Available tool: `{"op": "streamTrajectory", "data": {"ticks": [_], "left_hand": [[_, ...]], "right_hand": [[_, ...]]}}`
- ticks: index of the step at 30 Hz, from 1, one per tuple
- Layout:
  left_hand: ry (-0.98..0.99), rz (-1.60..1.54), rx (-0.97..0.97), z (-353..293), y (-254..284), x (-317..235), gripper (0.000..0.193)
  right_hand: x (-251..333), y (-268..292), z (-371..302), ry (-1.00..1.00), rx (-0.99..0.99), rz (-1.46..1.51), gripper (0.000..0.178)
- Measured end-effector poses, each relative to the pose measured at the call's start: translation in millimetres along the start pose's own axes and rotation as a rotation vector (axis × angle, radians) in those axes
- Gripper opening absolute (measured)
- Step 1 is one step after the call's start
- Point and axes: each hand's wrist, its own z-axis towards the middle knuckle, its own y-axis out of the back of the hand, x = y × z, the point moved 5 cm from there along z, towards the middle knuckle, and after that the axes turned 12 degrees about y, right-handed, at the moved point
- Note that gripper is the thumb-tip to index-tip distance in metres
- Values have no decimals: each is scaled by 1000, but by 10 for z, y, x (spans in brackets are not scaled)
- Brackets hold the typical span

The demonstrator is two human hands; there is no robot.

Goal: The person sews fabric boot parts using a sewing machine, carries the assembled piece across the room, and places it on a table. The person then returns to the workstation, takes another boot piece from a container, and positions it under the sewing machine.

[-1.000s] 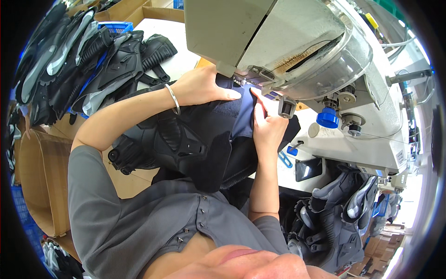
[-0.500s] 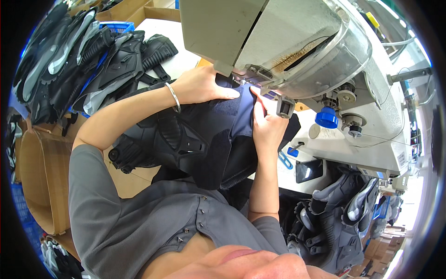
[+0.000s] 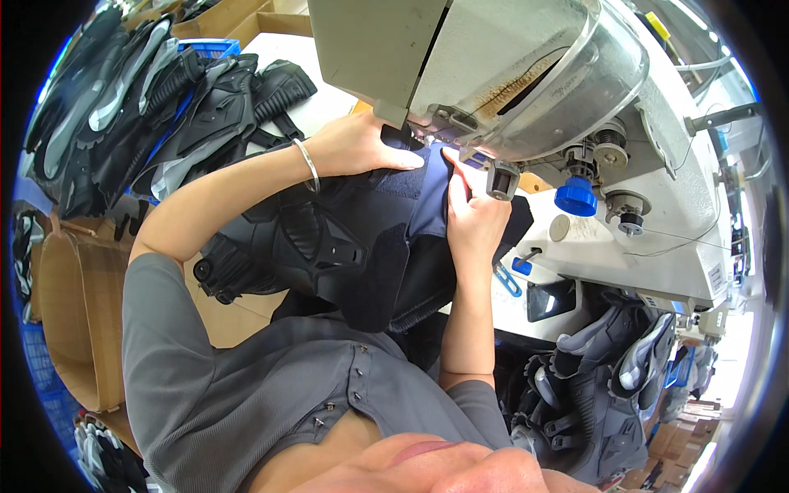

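A black padded guard [image 3: 325, 246] with moulded ridged plates hangs across my front, its upper edge under the head of a white sewing machine [image 3: 526, 49]. Along that edge runs a dark blue fabric strip [image 3: 429, 209]. My left hand [image 3: 357, 149], a silver bangle at its wrist, lies on the guard left of the strip; the thumb presses on top, and the other fingers are partly hidden by the machine. From the right, my right hand [image 3: 477, 222] pinches the blue strip, index finger stretched toward the stitching area. The needle itself is hard to make out.
Black and grey guards [image 3: 214, 115] are heaped at the far left beside a blue crate [image 3: 209, 47]. More guards [image 3: 583, 394] lie at lower right. A cardboard box [image 3: 78, 320] stands left. On the machine table sit a dark-screened device [image 3: 551, 301] and blue thread snips [image 3: 508, 281].
The view has shifted slightly, so the machine appears a little further left. Both hands keep their hold on the guard and strip, with barely any movement.
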Motion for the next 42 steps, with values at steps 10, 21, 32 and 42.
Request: {"op": "streamTrajectory", "data": {"ticks": [10,21,32,42], "left_hand": [[-136,-242,16,-15,169,-72,42],[283,-92,66,-21,-42,-54,75],[57,-197,21,39,-40,152,47],[-49,-100,-3,21,48,-43,56]], "right_hand": [[66,-82,62,-114,-120,112,25],[87,49,91,117,-6,67,27],[359,1,183,10,-16,199,22],[38,32,47,21,-23,-40,22]]}}
